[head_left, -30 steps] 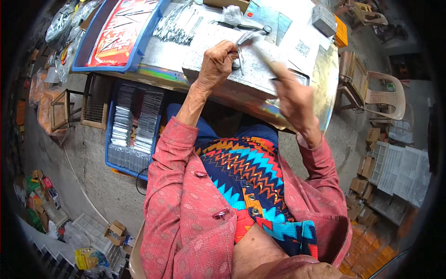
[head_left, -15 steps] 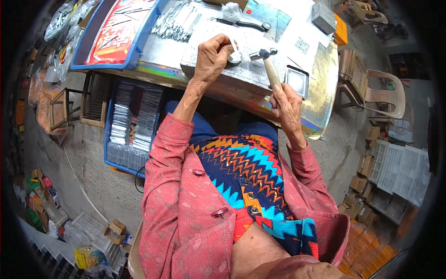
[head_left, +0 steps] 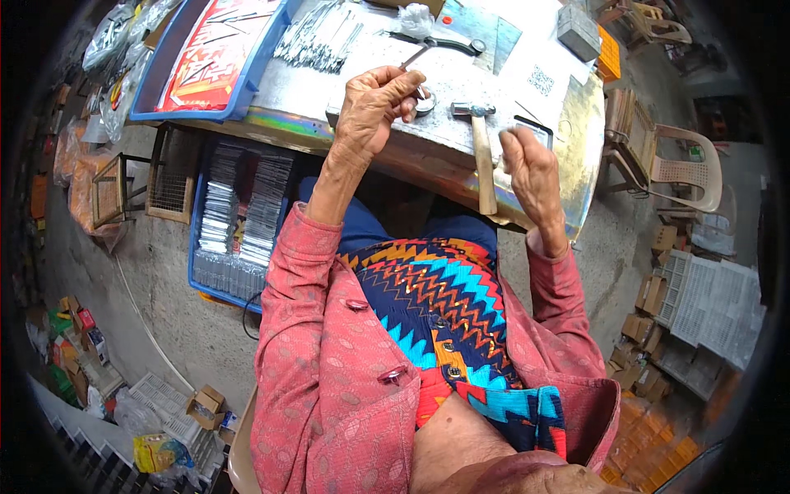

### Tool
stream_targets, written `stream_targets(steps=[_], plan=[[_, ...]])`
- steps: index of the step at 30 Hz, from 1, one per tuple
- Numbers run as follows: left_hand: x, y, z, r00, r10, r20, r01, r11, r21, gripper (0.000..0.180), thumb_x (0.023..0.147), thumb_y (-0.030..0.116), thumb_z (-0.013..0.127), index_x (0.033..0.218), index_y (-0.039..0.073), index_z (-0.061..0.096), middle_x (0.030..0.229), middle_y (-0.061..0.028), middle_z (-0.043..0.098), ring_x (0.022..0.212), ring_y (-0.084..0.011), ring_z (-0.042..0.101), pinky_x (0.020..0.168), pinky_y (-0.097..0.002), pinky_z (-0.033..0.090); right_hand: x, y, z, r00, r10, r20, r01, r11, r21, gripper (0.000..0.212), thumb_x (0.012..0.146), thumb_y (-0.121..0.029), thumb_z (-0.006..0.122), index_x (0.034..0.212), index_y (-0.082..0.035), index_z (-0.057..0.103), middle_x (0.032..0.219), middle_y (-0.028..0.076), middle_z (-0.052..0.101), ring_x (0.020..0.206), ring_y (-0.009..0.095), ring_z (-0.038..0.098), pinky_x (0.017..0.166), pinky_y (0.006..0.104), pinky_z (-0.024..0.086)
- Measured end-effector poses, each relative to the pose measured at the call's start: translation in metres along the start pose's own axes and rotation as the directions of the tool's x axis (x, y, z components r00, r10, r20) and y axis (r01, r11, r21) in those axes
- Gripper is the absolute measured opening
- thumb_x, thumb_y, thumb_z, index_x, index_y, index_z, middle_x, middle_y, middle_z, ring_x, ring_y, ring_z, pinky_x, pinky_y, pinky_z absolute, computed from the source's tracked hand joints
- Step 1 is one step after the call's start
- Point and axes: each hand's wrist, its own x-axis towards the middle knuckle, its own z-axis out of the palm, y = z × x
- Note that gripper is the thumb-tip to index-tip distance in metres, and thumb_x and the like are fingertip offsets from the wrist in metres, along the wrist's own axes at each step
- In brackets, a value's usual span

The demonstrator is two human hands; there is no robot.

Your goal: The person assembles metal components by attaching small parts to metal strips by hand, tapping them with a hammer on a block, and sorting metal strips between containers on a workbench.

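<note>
My left hand (head_left: 374, 111) is closed in a pinch on a thin metal strip (head_left: 417, 55), whose dark end sticks out past the fingers. Just under these fingertips is a small round metal piece (head_left: 425, 104) on the work surface. A hammer (head_left: 484, 160) with a wooden handle lies to its right, its handle end reaching past the table's front edge. Right of the hammer, my right hand (head_left: 533, 173) is raised with curled fingers, beside a small black-rimmed tray (head_left: 539, 130) that it partly covers. Whatever those fingertips hold is too small to make out.
Many thin metal strips (head_left: 317, 41) lie in a pile at the back left, beside a blue tray (head_left: 240, 105). A black-handled tool (head_left: 448, 44) and a grey block (head_left: 578, 33) lie farther back. Below stands a blue crate (head_left: 197, 267) of strips.
My right hand has let go of the hammer, which now lies down, and moved right to the small tray. My left hand has turned, and the strip now points away to the upper right.
</note>
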Motion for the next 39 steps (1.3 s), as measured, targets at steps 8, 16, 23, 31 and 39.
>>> stream_targets(steps=[8, 16, 23, 31, 39], plan=[[-0.026, 0.005, 0.043, 0.949, -0.227, 0.219, 0.207, 0.972, 0.108, 0.013, 0.081, 0.014, 0.062, 0.076, 0.004, 0.055, 0.069, -0.0066, 0.062, 0.052, -0.0065, 0.054, 0.043, -0.0147, 0.040, 0.030, -0.031, 0.009, 0.993, -0.105, -0.061, 0.112, 0.603, 0.790, 0.025, 0.089, -0.019, 0.051, 0.104, 0.001, 0.058, 0.082, 0.003, 0.059, 0.063, 0.007, 0.050, 0.057, 0.0194, 0.040], [-0.035, 0.007, 0.058, 0.808, -0.356, 0.470, 0.404, 0.915, -0.001, 0.014, 0.078, 0.011, 0.064, 0.073, 0.003, 0.055, 0.065, -0.0058, 0.059, 0.047, -0.0059, 0.046, 0.040, -0.0165, 0.033, 0.031, -0.029, 0.006, 0.996, -0.093, -0.010, 0.017, 0.075, 0.997, 0.033, 0.091, -0.028, 0.047, 0.094, 0.004, 0.055, 0.081, 0.010, 0.058, 0.061, 0.010, 0.052, 0.050, 0.0193, 0.039], [-0.007, 0.032, 0.027, 0.962, -0.142, 0.234, 0.009, 0.872, 0.489, 0.013, 0.080, 0.015, 0.062, 0.078, 0.002, 0.062, 0.064, -0.0022, 0.059, 0.047, -0.0033, 0.046, 0.042, -0.0165, 0.034, 0.039, -0.033, 0.004, 0.995, 0.072, 0.065, -0.080, 0.239, 0.968, 0.034, 0.092, -0.027, 0.044, 0.102, 0.005, 0.054, 0.080, 0.010, 0.058, 0.062, 0.009, 0.051, 0.052, 0.0194, 0.040], [0.095, 0.063, -0.112, 0.847, 0.526, -0.076, 0.090, -0.002, 0.996, 0.018, 0.071, 0.014, 0.057, 0.076, -0.001, 0.064, 0.076, -0.0240, 0.062, 0.073, -0.0379, 0.062, 0.066, -0.0426, 0.049, -0.002, 0.001, -0.007, 0.973, 0.136, 0.187, -0.227, 0.403, 0.886, 0.031, 0.089, -0.019, 0.050, 0.106, 0.007, 0.051, 0.082, 0.008, 0.058, 0.061, 0.007, 0.050, 0.051, 0.0180, 0.039], [0.114, 0.062, -0.126, 0.811, 0.572, -0.121, 0.329, -0.277, 0.903, 0.013, 0.071, 0.008, 0.053, 0.074, 0.000, 0.063, 0.079, -0.0221, 0.062, 0.076, -0.0388, 0.061, 0.067, -0.0463, 0.049, -0.017, 0.004, 0.001, 0.938, 0.210, 0.276, -0.345, 0.490, 0.800, 0.025, 0.087, -0.017, 0.053, 0.102, 0.003, 0.055, 0.077, 0.006, 0.058, 0.059, 0.006, 0.050, 0.049, 0.0186, 0.040]])
